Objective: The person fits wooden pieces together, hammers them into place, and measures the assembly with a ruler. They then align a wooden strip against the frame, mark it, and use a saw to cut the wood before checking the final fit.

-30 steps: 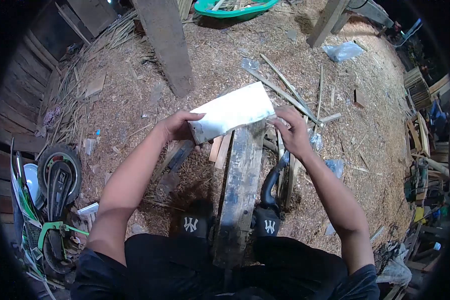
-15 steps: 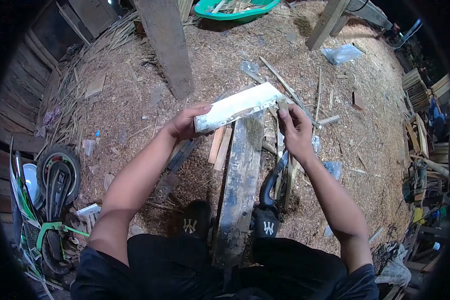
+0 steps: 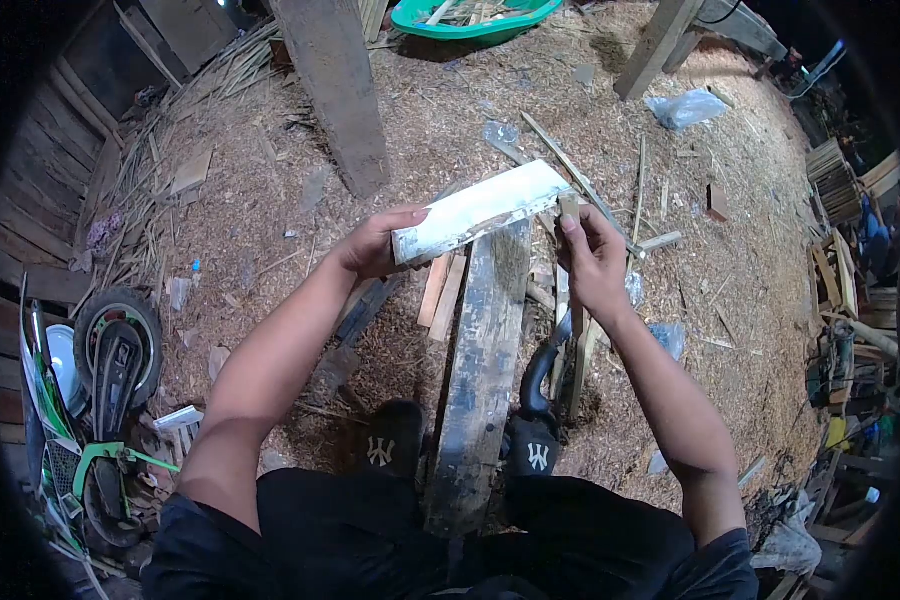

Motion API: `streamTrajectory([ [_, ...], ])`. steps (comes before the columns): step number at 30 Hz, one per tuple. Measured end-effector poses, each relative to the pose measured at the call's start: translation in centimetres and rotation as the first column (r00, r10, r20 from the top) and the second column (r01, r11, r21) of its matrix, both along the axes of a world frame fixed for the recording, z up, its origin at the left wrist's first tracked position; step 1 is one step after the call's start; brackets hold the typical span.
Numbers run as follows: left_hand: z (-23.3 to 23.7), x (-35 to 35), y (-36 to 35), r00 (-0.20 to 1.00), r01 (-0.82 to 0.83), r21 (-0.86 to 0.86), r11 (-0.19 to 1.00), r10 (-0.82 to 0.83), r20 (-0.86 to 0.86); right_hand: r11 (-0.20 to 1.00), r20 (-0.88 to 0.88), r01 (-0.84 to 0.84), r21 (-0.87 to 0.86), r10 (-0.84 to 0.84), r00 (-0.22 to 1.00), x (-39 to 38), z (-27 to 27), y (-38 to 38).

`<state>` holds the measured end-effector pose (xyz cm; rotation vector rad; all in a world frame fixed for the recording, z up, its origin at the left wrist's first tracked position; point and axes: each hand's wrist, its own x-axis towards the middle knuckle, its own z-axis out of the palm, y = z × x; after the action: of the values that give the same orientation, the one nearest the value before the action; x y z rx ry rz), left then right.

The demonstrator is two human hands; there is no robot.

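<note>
A long white rectangular block (image 3: 485,208) with a stained, chipped lower edge is tilted upward to the right over the bench. My left hand (image 3: 382,243) grips its left end, thumb on top and fingers underneath. At the other end, my right hand (image 3: 597,258) pinches a small flat brownish piece (image 3: 569,207) between thumb and fingers, against or very near the block's edge; contact cannot be made out. Below both hands runs a dark, worn wooden beam (image 3: 485,350) between my feet. A tool with a black curved handle (image 3: 538,375) lies right of the beam.
Wood shavings cover the ground. A wooden post (image 3: 335,95) stands ahead on the left, and a green basin (image 3: 475,25) of wood scraps sits beyond. A small green bike (image 3: 105,400) is at left. Sticks (image 3: 565,155) and plastic bags (image 3: 686,108) lie around.
The small piece and my right fingertips have shifted very slightly at the block's right end. The block stays almost in place in my left hand.
</note>
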<state>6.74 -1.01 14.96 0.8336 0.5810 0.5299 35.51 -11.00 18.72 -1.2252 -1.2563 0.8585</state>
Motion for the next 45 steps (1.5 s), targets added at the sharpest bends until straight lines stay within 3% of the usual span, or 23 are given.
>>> streamTrajectory([
  [11,-1.0,-0.4,0.6,0.999,-0.033,-0.011,0.999,0.033,-0.02,0.999,0.059,0.004,-0.038,-0.002,0.998,0.6,-0.5,0.0],
  [17,0.9,0.2,0.0,1.0,0.0,0.001,1.0,0.0,0.027,1.0,0.066,0.002,-0.009,-0.001,0.998,1.3,-0.8,0.8],
  [19,0.6,0.4,0.3,0.997,0.007,0.05,0.999,-0.011,0.081,0.987,0.254,0.086,0.137,-0.119,0.96,1.8,-1.1,1.3],
  [24,0.4,0.8,0.2,0.99,0.011,0.029,1.0,-0.015,0.14,0.967,0.338,0.156,0.203,-0.218,0.915,2.9,-2.0,1.6],
  [27,0.0,1.1,-0.1,0.99,-0.04,0.024,0.999,0.036,0.137,0.983,0.208,0.145,0.113,-0.166,0.964,3.4,-3.0,1.1],
  [30,-0.4,1.0,0.2,0.995,-0.066,0.043,0.997,0.062,0.081,0.987,0.305,0.13,0.093,-0.153,0.94,4.5,-4.3,0.5],
  [32,-0.5,0.8,0.3,0.999,-0.048,0.077,0.996,0.047,0.019,0.978,0.394,0.197,-0.068,-0.155,0.906,5.5,-5.8,-0.1],
  [34,-0.7,0.8,0.3,0.996,-0.082,0.101,0.991,0.085,-0.027,0.975,0.37,0.216,-0.05,-0.183,0.911,7.6,-9.1,-0.5],
  [39,-2.3,0.6,0.5,0.982,-0.141,0.163,0.976,0.159,-0.102,0.926,0.629,0.264,-0.268,-0.04,0.777,11.0,-13.3,-4.2],
  [43,-2.9,0.6,0.6,0.945,-0.196,0.248,0.949,0.25,-0.21,0.883,0.605,0.268,-0.384,0.021,0.796,12.3,-17.0,-7.9],
  [45,-3.3,0.6,0.4,0.942,-0.202,0.295,0.934,0.267,-0.202,0.854,0.806,0.31,-0.418,0.191,0.561,12.2,-18.5,-9.6],
])
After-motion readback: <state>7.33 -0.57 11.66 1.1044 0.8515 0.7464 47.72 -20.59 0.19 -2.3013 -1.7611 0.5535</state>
